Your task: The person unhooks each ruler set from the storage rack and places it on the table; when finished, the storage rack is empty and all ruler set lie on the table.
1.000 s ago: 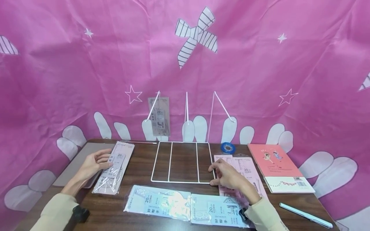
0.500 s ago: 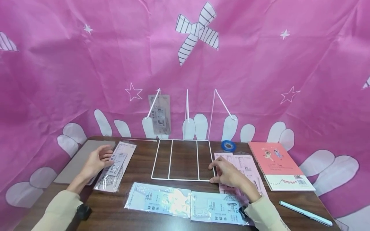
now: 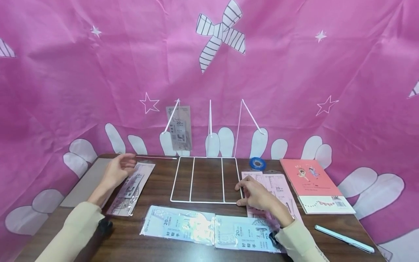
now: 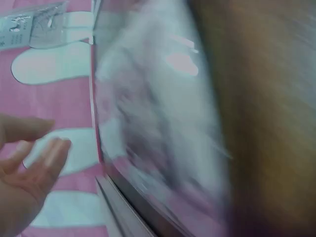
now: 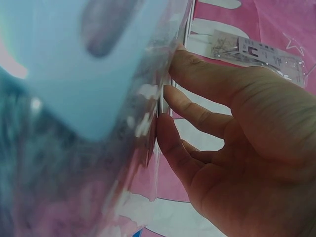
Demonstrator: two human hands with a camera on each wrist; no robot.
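Observation:
My left hand (image 3: 118, 171) hovers at the upper left edge of a clear-bagged ruler set (image 3: 139, 185), its fingers loosely bent around nothing. The left wrist view shows this hand (image 4: 29, 173) with a gap between thumb and fingers. A white wire rack (image 3: 206, 202) stands mid-table with three arms rising at its back. From the left arm hangs a grey bagged ruler set (image 3: 182, 134). My right hand (image 3: 258, 193) holds the rack's right side bar, fingers curled over it. In the right wrist view, a bag partly hides the fingertips of that hand (image 5: 256, 133).
Two blue ruler sets (image 3: 176, 223) lie along the front. Pink ruler sets (image 3: 278, 182) lie under and beside my right forearm. Around them are blue tape (image 3: 257, 163), a red-and-white book (image 3: 315, 182), a pale blue pen (image 3: 343, 238), a grey board (image 3: 83, 182) and a thin stick (image 3: 157, 158).
My left hand has moved right and away from me, from the left ruler set's side to above its upper edge. The right hand has stayed at the rack.

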